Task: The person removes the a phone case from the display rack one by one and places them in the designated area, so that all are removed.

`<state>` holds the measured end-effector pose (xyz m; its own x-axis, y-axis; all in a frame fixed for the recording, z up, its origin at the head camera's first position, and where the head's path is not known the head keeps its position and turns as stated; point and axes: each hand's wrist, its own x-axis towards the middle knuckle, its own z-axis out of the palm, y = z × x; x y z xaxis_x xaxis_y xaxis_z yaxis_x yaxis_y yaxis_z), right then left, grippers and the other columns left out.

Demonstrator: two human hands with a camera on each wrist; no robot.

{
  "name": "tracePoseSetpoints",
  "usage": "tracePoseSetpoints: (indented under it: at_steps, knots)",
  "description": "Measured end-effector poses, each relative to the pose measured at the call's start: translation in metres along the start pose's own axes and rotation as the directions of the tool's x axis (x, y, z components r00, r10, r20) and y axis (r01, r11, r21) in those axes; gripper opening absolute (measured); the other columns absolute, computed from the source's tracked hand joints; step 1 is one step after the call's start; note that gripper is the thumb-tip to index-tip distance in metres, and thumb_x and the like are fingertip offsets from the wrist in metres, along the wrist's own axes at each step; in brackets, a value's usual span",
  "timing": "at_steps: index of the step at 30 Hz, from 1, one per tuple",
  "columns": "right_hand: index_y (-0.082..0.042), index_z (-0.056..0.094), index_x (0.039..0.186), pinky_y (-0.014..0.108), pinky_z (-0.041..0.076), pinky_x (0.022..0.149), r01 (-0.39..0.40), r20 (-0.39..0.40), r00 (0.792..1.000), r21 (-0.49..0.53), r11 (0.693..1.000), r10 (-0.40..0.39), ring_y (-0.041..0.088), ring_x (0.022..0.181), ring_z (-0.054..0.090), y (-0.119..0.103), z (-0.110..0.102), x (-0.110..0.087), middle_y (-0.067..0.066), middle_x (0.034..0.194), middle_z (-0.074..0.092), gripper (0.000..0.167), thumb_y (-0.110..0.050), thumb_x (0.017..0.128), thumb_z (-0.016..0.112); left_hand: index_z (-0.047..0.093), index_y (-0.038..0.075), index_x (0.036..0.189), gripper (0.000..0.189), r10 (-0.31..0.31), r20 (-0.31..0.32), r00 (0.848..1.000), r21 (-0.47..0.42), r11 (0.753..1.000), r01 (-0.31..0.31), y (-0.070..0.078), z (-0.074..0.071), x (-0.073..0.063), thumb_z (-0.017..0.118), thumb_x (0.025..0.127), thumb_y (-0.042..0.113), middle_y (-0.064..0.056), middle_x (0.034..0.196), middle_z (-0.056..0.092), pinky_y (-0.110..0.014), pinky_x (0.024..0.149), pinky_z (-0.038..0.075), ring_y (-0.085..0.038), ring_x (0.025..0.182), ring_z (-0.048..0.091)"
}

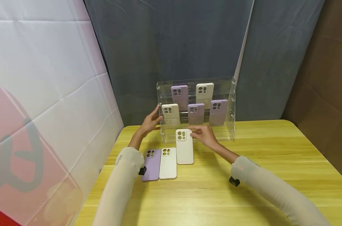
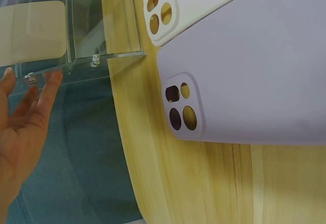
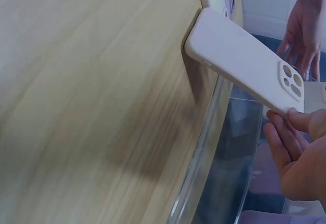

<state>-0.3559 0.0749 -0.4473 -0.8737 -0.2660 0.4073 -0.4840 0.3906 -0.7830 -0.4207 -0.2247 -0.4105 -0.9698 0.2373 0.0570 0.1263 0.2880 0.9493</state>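
Note:
My right hand (image 1: pixel 205 135) pinches a white phone case (image 1: pixel 184 150) by its upper right edge, near the camera cutouts. In the right wrist view the case (image 3: pixel 239 56) is tilted, its lower end close over the table, the thumb on its back and the fingers behind. My left hand (image 1: pixel 151 122) is at the left side of a clear acrylic display rack (image 1: pixel 171 138), its fingers extended along the side panel. Below that hand, a purple phone case (image 1: pixel 152 169) and another white phone case (image 1: pixel 168 166) lie side by side on the table.
The rack holds a purple case (image 1: pixel 180 95) and a white case (image 1: pixel 204 94) higher up. Lower down stand a white case (image 1: pixel 171 114) and two purple ones, one in the middle (image 1: pixel 196 114) and one at right (image 1: pixel 218 113). A grey curtain (image 1: pixel 171 40) hangs behind the wooden table (image 1: pixel 204 194).

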Motion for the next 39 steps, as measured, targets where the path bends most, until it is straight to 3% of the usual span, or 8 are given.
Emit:
tracePoseSetpoints:
  at_steps: [7,20,26,39]
  knots:
    - [0.003,0.074,0.124,0.026,0.064,0.067,-0.029,0.034,0.999,0.018,0.999,0.028,0.032,0.087,0.078,0.008,0.004,-0.007,0.023,0.107,0.075,0.033,0.003,0.091,0.077,0.012,0.043,0.166,0.074,0.014,0.002,1.000,-0.003,1.000,-0.014,-0.002,0.000,0.001,0.054,0.110,0.017,-0.029,0.165,0.027,-0.061,0.101,0.053,-0.044,0.149,0.035]
    - [0.011,0.071,0.122,0.049,0.065,0.069,-0.046,0.071,0.996,0.023,0.999,0.044,0.041,0.082,0.076,0.019,0.011,-0.018,0.027,0.107,0.073,0.033,0.007,0.090,0.077,0.010,0.041,0.166,0.073,0.001,0.024,1.000,-0.041,0.999,0.000,0.001,-0.001,0.000,0.052,0.111,0.016,-0.030,0.167,0.020,-0.069,0.107,0.044,-0.046,0.149,0.033]
    - [0.011,0.071,0.122,0.041,0.066,0.066,-0.093,0.108,0.990,-0.006,0.996,0.093,0.037,0.078,0.077,0.026,0.019,-0.025,0.024,0.100,0.076,0.031,0.004,0.092,0.076,0.011,0.043,0.166,0.073,-0.001,0.011,1.000,0.011,1.000,0.000,-0.003,0.001,-0.003,0.052,0.111,0.018,-0.029,0.165,0.025,-0.061,0.103,0.051,-0.042,0.149,0.036]
    - [0.004,0.078,0.113,0.031,0.064,0.055,-0.217,0.096,0.971,-0.026,0.976,0.219,0.026,0.067,0.077,0.031,0.033,-0.030,0.019,0.090,0.078,0.024,0.003,0.089,0.079,0.012,0.041,0.166,0.073,0.019,0.008,1.000,0.006,1.000,-0.019,-0.001,0.000,-0.001,0.053,0.110,0.019,-0.030,0.164,0.029,-0.062,0.102,0.052,-0.045,0.146,0.040]
